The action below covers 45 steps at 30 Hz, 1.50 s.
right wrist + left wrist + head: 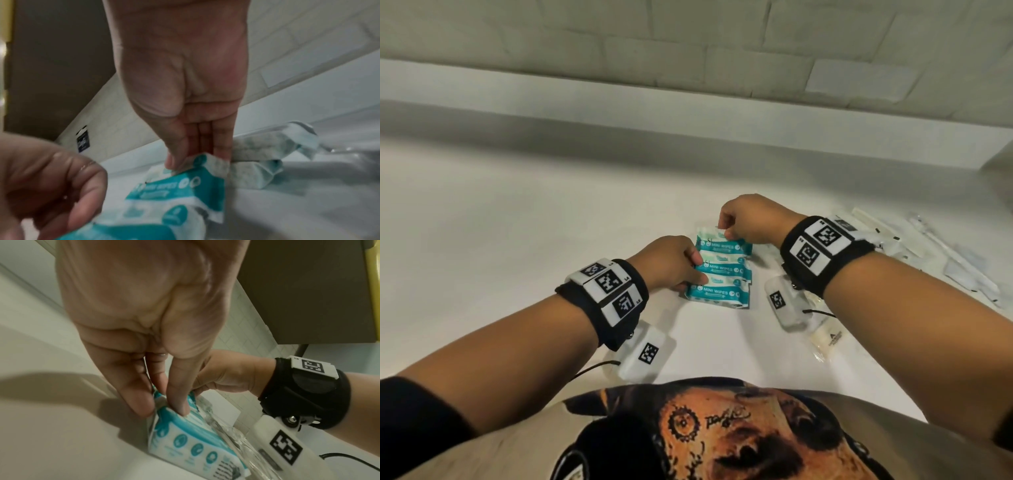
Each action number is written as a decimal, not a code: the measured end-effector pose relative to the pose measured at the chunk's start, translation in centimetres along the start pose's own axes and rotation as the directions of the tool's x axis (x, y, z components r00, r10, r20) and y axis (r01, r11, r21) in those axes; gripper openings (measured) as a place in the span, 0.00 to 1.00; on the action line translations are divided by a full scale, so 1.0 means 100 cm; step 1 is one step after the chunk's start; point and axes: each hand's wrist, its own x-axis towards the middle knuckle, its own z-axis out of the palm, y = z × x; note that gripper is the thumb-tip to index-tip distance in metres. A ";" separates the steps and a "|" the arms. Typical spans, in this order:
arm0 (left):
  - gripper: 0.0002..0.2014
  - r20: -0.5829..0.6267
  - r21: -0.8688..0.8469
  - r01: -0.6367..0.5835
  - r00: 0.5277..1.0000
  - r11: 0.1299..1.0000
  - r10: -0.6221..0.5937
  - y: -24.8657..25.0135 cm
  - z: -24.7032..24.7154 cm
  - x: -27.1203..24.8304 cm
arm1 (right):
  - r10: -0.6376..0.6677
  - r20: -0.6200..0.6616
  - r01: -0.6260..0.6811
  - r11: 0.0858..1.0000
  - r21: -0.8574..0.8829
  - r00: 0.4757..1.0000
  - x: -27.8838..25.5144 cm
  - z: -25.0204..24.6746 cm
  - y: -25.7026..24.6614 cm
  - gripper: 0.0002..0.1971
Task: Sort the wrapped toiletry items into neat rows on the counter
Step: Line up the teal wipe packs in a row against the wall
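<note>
Three teal-and-white mini wipes packs lie in a column on the white counter (517,212): top pack (727,246), middle pack (727,269), bottom pack (717,294). My left hand (690,274) is at their left ends and pinches a pack's crimped end between thumb and fingers; it looks like the middle pack (185,443). The left hand (164,410) shows this pinch close up. My right hand (726,231) pinches the top pack's far edge. In the right wrist view the right hand (197,160) holds that pack (180,183) by its white seam.
Several clear and white wrapped items (935,246) lie scattered at the right of the counter. A pale sachet (827,339) lies under my right wrist. White wrapped bundles (267,155) sit just beyond the right hand. A ledge and tiled wall (688,51) bound the far side.
</note>
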 end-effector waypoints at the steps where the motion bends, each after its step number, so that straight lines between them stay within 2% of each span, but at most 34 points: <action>1: 0.13 -0.001 0.012 0.000 1.000 1.000 0.000 0.000 0.000 0.001 | -0.008 0.012 0.008 0.998 -0.068 1.000 0.000 0.003 -0.001 0.12; 4: 0.13 -0.014 0.073 -0.007 1.000 0.997 0.008 0.000 0.001 0.001 | -0.024 -0.013 0.022 0.992 -0.125 1.000 0.001 0.007 0.004 0.15; 6: 0.13 -0.047 0.174 -0.044 0.998 0.984 0.053 0.000 -0.001 0.001 | -0.010 -0.129 0.003 0.999 -0.050 0.992 0.000 -0.001 0.014 0.12; 8: 0.12 -0.095 0.259 -0.085 0.989 0.962 0.112 0.006 -0.005 0.002 | 0.046 -0.283 -0.042 0.999 0.019 0.958 -0.002 -0.011 0.027 0.09; 10: 0.13 -0.119 0.346 -0.129 0.976 0.929 0.180 0.015 -0.008 0.003 | 0.075 -0.344 -0.064 0.997 0.043 0.936 -0.003 -0.012 0.035 0.07; 13: 0.19 -0.028 0.543 -0.231 0.956 0.807 0.293 0.028 -0.008 0.006 | 0.039 -0.268 -0.049 0.998 -0.032 0.963 -0.005 0.001 0.033 0.10; 16: 0.21 0.101 0.673 -0.309 0.939 0.672 0.330 0.032 -0.002 0.008 | 0.018 -0.253 -0.082 0.966 -0.245 0.967 -0.001 0.009 0.032 0.21; 19: 0.22 0.108 0.703 -0.306 0.938 0.642 0.329 0.032 0.004 0.007 | 0.064 -0.228 -0.153 0.905 -0.397 0.972 0.002 0.005 0.039 0.28; 21: 0.22 0.106 0.715 -0.304 0.937 0.629 0.333 0.031 0.007 0.007 | 0.029 -0.232 -0.128 0.897 -0.423 0.972 0.003 0.006 0.041 0.29; 24: 0.21 0.110 0.721 -0.310 0.934 0.619 0.340 0.028 0.008 0.007 | -0.056 -0.207 -0.026 0.928 -0.372 0.977 0.010 0.009 0.035 0.25; 27: 0.21 0.120 0.715 -0.314 0.936 0.625 0.332 0.027 0.007 0.008 | 0.049 -0.081 -0.053 0.997 -0.056 0.996 0.013 -0.006 0.028 0.20; 29: 0.21 0.119 0.711 -0.312 0.937 0.630 0.329 0.028 0.007 0.007 | 0.051 0.045 -0.055 0.993 0.103 0.998 0.016 -0.018 0.025 0.14; 31: 0.20 0.122 0.707 -0.317 0.935 0.632 0.333 0.028 0.007 0.007 | 0.036 0.076 -0.045 0.992 0.117 0.996 0.022 -0.024 0.024 0.12; 35: 0.19 0.117 0.691 -0.315 0.937 0.650 0.330 0.028 0.007 0.007 | 0.112 -0.062 -0.106 0.990 0.093 0.992 0.035 -0.021 0.028 0.11; 38: 0.18 0.121 0.690 -0.318 0.936 0.650 0.329 0.028 0.005 0.007 | 0.112 -0.003 -0.110 0.983 0.146 0.994 0.037 -0.019 0.028 0.12; 42: 0.18 0.134 0.704 -0.321 0.936 0.633 0.325 0.032 0.005 0.006 | 0.071 0.089 -0.078 0.994 0.074 0.993 0.035 -0.013 0.022 0.16; 43: 0.18 0.140 0.704 -0.323 0.936 0.633 0.322 0.033 0.004 0.006 | 0.064 0.081 -0.069 0.996 0.054 0.995 0.034 -0.013 0.024 0.16; 45: 0.18 0.166 0.697 -0.333 0.937 0.636 0.308 0.033 0.001 0.006 | 0.091 -0.045 -0.089 0.995 0.033 0.995 0.032 -0.021 0.032 0.14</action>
